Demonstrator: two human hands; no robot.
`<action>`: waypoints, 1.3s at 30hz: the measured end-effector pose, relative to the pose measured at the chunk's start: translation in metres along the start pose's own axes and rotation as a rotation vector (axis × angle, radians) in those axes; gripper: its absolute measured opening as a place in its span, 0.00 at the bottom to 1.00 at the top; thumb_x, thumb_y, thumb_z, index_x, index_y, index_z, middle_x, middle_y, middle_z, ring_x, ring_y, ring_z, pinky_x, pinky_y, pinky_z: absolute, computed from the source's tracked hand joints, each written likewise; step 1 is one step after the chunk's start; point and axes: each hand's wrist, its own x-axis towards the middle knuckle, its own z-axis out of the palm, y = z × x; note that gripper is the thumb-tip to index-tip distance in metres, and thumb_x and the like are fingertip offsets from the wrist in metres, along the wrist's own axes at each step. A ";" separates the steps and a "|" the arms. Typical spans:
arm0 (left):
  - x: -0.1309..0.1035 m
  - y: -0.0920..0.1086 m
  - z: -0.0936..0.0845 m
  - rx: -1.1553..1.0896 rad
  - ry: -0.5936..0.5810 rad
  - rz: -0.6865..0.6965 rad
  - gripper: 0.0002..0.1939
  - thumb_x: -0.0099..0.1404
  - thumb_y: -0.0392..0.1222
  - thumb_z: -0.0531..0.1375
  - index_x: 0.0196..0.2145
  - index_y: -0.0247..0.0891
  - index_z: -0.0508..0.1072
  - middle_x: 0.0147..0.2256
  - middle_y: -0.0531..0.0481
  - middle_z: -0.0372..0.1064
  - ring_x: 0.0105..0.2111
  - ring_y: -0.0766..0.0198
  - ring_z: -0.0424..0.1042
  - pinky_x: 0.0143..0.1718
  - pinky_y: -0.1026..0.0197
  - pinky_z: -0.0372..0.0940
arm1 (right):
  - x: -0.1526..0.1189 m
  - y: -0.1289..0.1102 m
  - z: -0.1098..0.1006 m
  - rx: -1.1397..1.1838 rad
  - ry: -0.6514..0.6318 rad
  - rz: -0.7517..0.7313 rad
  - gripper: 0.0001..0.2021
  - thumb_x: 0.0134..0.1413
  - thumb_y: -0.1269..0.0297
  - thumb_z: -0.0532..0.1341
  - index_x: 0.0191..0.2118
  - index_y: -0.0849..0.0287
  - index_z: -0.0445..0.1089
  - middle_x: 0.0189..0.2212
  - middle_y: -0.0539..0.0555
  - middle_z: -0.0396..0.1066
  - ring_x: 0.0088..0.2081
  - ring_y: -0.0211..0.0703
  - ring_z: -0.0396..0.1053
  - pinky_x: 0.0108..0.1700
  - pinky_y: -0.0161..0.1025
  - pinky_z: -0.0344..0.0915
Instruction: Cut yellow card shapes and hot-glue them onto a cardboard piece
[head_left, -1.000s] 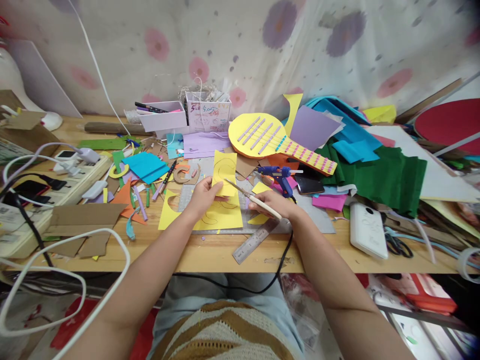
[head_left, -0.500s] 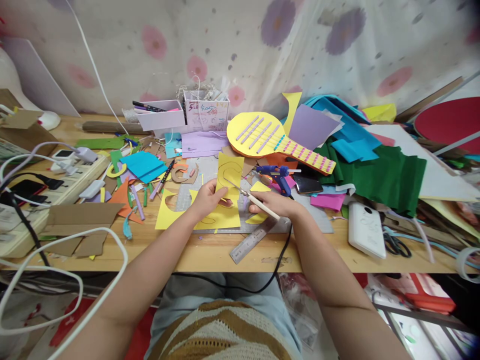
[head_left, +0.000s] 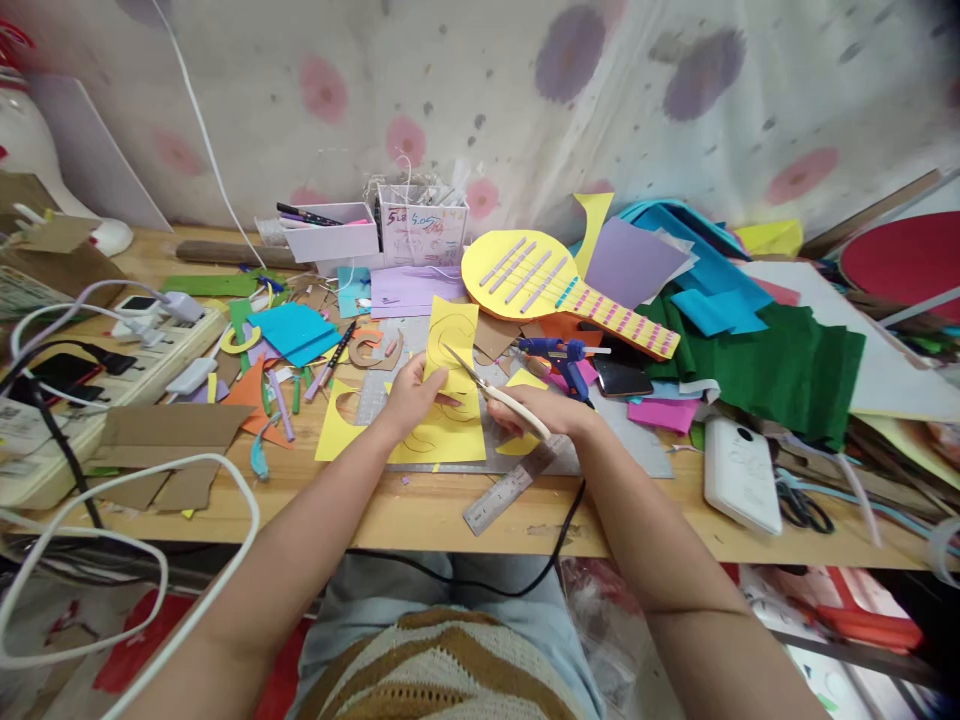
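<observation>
My left hand (head_left: 415, 398) pinches a piece of yellow paper (head_left: 454, 322) that bears a drawn curved outline. In my right hand (head_left: 536, 410) is a pair of scissors with white handles (head_left: 519, 408); the blades lie at the right side of the held paper, close to the outline. Below my hands a larger yellow sheet (head_left: 457, 440) with more curved outlines and cut-out gaps lies on a grey cutting mat (head_left: 630, 455). A metal ruler (head_left: 499, 497) rests under my right wrist, partly over the table edge area.
A yellow paper guitar (head_left: 517, 270) lies behind my hands, with a blue glue gun (head_left: 562, 360) in front of it. Paper scraps and a power strip (head_left: 176, 360) fill the left; green crepe paper (head_left: 787, 370) and a white power bank (head_left: 739, 475) sit right.
The scissors have turned slightly, and their blades now show more clearly across the held paper. The whole view has shifted a little; my left hand keeps its hold.
</observation>
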 end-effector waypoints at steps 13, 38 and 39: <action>-0.001 -0.002 -0.001 -0.056 0.019 0.020 0.16 0.52 0.45 0.59 0.38 0.35 0.66 0.37 0.48 0.71 0.34 0.63 0.72 0.27 0.61 0.71 | 0.003 -0.004 0.008 0.141 0.063 0.033 0.24 0.52 0.39 0.47 0.25 0.59 0.54 0.17 0.47 0.59 0.21 0.35 0.58 0.26 0.34 0.57; -0.005 0.009 -0.007 0.054 -0.100 -0.067 0.13 0.50 0.42 0.57 0.34 0.33 0.67 0.31 0.49 0.71 0.30 0.63 0.73 0.29 0.57 0.72 | -0.007 0.005 0.009 0.094 0.018 0.085 0.23 0.51 0.42 0.51 0.23 0.60 0.54 0.17 0.47 0.56 0.20 0.33 0.53 0.23 0.32 0.52; -0.005 0.008 -0.007 0.055 -0.105 -0.070 0.13 0.51 0.42 0.57 0.34 0.33 0.67 0.31 0.50 0.70 0.30 0.63 0.72 0.29 0.57 0.73 | -0.008 0.005 0.008 0.095 0.009 0.078 0.23 0.51 0.42 0.50 0.23 0.60 0.54 0.17 0.47 0.56 0.20 0.33 0.53 0.24 0.32 0.52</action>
